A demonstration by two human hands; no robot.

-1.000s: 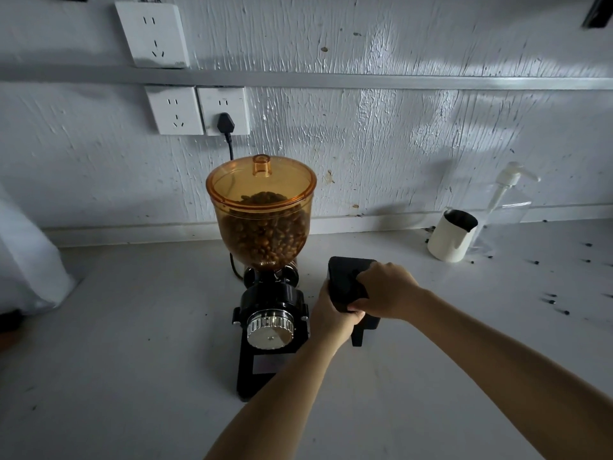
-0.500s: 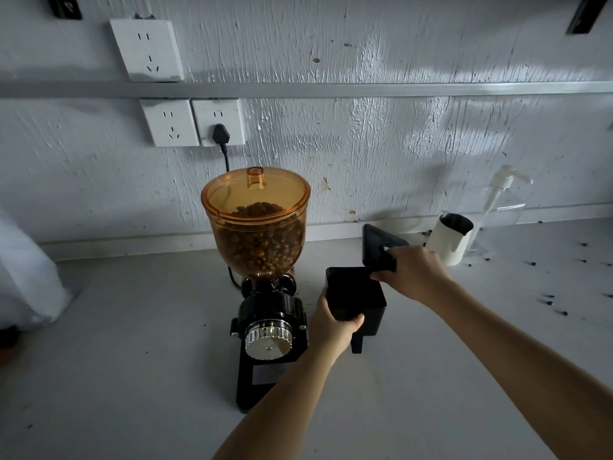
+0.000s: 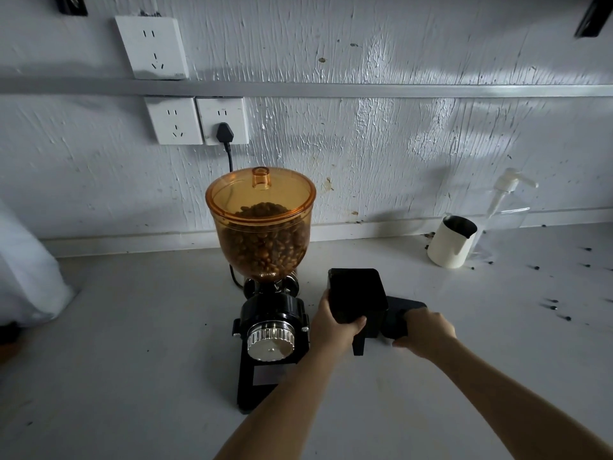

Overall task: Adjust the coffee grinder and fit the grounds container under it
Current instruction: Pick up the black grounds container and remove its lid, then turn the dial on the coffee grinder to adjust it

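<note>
Gripping the grounds container [image 3: 358, 298] (black, square, open-topped), left hand [image 3: 333, 330]; right hand [image 3: 426, 330] holds its lid [image 3: 399, 315] at 3 o'clock of it.

Left arm: we reach it forward from the lower middle, bare forearm angled up and right.
Left hand [image 3: 335, 327]: our fingers [image 3: 355, 324] wrap the near left side of the black square plastic container [image 3: 356, 293].
Right hand [image 3: 426, 330]: knuckles up, we grip the flat black plastic lid [image 3: 398, 313] down low.
</note>
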